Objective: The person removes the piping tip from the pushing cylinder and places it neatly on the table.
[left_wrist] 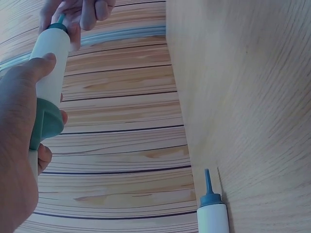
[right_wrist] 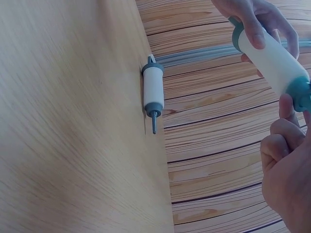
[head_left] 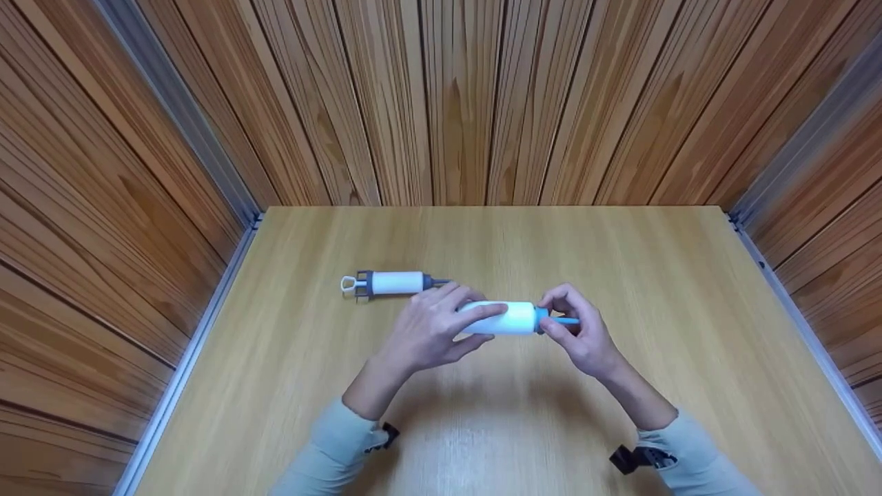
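Above a wooden table [head_left: 648,255], a person's left hand [head_left: 431,327] gripped a white syringe-like tube [head_left: 513,319], its fingers and thumb curled around the barrel. The right hand [head_left: 582,334] pinched the blue-green nozzle cap [head_left: 541,319] at the tube's right end. Just beyond the left hand, a second tube [head_left: 397,282] lay on the table, nozzle pointing right.

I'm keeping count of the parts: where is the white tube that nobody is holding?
In the head view, the loose white tube lies on the table, slightly left of centre, just beyond and left of the held tube.
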`<state>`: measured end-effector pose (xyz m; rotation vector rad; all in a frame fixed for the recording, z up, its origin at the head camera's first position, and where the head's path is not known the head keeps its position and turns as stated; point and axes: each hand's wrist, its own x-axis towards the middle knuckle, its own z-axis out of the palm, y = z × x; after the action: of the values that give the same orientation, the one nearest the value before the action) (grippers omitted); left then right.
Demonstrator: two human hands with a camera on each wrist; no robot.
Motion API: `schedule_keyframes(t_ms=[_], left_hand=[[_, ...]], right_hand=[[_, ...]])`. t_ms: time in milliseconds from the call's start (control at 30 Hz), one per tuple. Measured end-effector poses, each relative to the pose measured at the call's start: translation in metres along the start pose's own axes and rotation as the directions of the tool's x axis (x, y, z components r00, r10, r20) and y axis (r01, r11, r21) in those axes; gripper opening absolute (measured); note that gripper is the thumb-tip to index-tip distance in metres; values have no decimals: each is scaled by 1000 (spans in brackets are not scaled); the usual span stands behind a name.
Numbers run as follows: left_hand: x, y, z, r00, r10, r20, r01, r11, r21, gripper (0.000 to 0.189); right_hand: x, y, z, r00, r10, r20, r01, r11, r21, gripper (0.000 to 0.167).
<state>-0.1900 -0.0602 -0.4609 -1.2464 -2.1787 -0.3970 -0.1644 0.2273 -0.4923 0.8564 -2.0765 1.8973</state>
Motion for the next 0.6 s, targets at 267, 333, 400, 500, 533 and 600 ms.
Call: schedule_keyframes(t_ms=[267, 333, 400, 500, 533, 600], left_hand=[[-1, 0, 1, 1000, -2, 6, 2, 1000, -15, 46], [-1, 0, 1, 1000, -4, 7, 4, 1000, -20, 46], [-1, 0, 1, 1000, -5, 8, 5, 1000, -21, 47], [-1, 0, 0, 1000, -7, 8, 7, 1000, -17, 47], [-1, 0, 0, 1000, -8, 8, 8, 1000, -16, 47], [0, 0, 0, 1000, -8, 7, 8, 1000, -14, 46]], right_hand=[[-1, -1, 0, 1000, -17, 9, 17, 1000, -1, 24], [-1, -1, 0, 1000, -26, 11, 26, 1000, -12, 26], [-1, -2, 0, 999, -33, 11, 33, 999, -18, 27], [-1, -2, 0, 999, -38, 8, 39, 999, -24, 29], [-1, -2, 0, 999, -42, 7, 42, 999, -23, 30], [-1, -2, 0, 999, -45, 7, 45, 999, -28, 30]])
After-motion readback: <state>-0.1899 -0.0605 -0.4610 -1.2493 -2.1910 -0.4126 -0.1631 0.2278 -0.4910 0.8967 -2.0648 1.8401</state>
